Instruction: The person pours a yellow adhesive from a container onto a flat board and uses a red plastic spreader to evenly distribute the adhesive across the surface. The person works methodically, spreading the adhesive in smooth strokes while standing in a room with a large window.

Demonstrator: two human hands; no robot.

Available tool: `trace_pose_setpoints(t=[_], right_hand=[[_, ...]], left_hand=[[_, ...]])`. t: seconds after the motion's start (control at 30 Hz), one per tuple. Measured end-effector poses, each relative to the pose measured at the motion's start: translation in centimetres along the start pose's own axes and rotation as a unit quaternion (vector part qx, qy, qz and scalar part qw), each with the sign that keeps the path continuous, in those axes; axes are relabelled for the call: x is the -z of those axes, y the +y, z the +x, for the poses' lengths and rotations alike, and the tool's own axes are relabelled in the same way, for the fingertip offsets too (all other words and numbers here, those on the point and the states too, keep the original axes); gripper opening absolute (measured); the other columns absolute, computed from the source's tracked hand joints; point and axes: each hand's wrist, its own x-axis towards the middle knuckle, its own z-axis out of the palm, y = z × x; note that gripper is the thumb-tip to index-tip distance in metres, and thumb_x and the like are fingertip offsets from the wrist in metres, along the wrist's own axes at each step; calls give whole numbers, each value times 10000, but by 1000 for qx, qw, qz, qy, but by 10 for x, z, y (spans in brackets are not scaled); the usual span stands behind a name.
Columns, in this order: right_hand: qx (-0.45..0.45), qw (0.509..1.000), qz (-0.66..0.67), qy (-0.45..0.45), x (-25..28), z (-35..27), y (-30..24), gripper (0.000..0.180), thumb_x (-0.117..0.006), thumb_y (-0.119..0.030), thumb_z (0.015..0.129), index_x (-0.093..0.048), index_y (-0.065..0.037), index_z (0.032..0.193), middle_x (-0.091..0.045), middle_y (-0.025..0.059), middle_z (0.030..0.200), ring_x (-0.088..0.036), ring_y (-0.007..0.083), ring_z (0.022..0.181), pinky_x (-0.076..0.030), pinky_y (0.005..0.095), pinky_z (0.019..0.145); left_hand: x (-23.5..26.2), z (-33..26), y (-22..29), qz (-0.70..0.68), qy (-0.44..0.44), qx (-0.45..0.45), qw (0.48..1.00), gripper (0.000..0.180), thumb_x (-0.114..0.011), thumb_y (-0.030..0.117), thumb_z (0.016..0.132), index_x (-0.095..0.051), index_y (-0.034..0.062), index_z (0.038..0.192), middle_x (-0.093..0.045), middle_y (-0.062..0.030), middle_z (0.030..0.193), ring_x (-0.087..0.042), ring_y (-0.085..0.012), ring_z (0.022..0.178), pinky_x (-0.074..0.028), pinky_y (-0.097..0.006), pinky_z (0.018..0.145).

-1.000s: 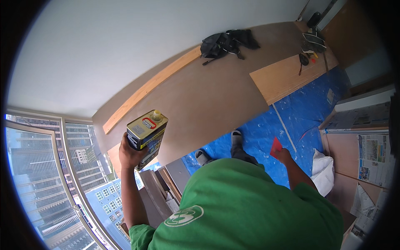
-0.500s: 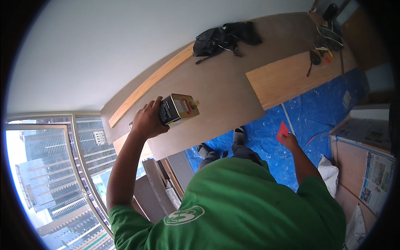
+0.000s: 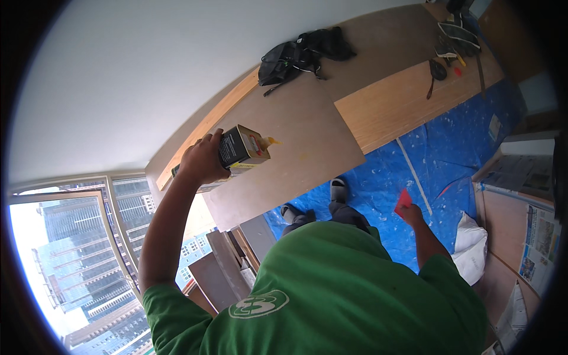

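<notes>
My left hand (image 3: 203, 158) is wrapped round a rectangular metal can (image 3: 239, 147), dark with a gold top. The can lies tipped on its side above a large grey-brown board (image 3: 296, 130), its mouth toward the right. Thick yellowish liquid (image 3: 271, 141) comes out at the mouth, and a faint yellow spot shows on the board just beyond. Low at my right side, my right hand (image 3: 409, 213) grips a thin flat red piece (image 3: 403, 202), likely a spreader. Its fingers are closed on one end.
A black bag (image 3: 302, 56) rests on the far part of the board, beside a long wooden strip (image 3: 207, 121). Tools and a dark pouch (image 3: 460, 36) lie far right, near a bare wood panel (image 3: 384, 112). Blue sheeting (image 3: 435, 154) covers the floor; a white sack (image 3: 470, 248) stands right.
Yellowish liquid now extends farther from the can's mouth, and a yellow spot shows on the board. The can appears slightly farther left in view. Both hands keep their holds.
</notes>
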Motion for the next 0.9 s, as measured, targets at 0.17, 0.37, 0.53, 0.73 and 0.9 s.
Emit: trace_pose_setpoints(t=[0.17,0.37,0.53,0.73,0.9], right_hand=[[-42,995,92,-20,-11,12,13,619,-616,-538,889,-721,71,916,-694,318,902,-689,448,941,-535,514,798],[37,996,76,3,-24,28,6,541,-676,-476,896,-682,62,953,-684,200,727,-689,301,623,-518,414,534],[66,996,59,23,-34,39,8,512,-680,-455,906,-678,55,959,-684,169,692,-689,264,562,-512,384,481],[0,996,91,-13,-31,43,12,477,-675,-443,915,-679,33,941,-667,142,664,-668,248,535,-506,368,470],[-28,992,117,-47,-23,35,-1,469,-676,-443,915,-672,26,923,-652,134,650,-659,235,526,-505,357,461]], left_hand=[[9,3,2,26,1,-2,1000,1007,-841,281,573,-407,81,1459,-645,-137,1200,-646,-310,1129,-540,-417,981],[16,4,-3,39,5,-8,999,984,-835,273,574,-420,82,1445,-645,-139,1201,-646,-306,1129,-533,-419,988],[24,3,-1,45,-4,3,999,971,-831,268,576,-424,89,1440,-646,-135,1200,-643,-305,1133,-532,-417,989],[25,6,-6,42,-6,-3,999,974,-836,267,565,-430,87,1432,-649,-134,1195,-641,-306,1136,-528,-412,991],[28,4,-11,39,-25,13,999,1010,-846,269,549,-419,86,1446,-647,-133,1200,-639,-305,1140,-526,-406,995]])
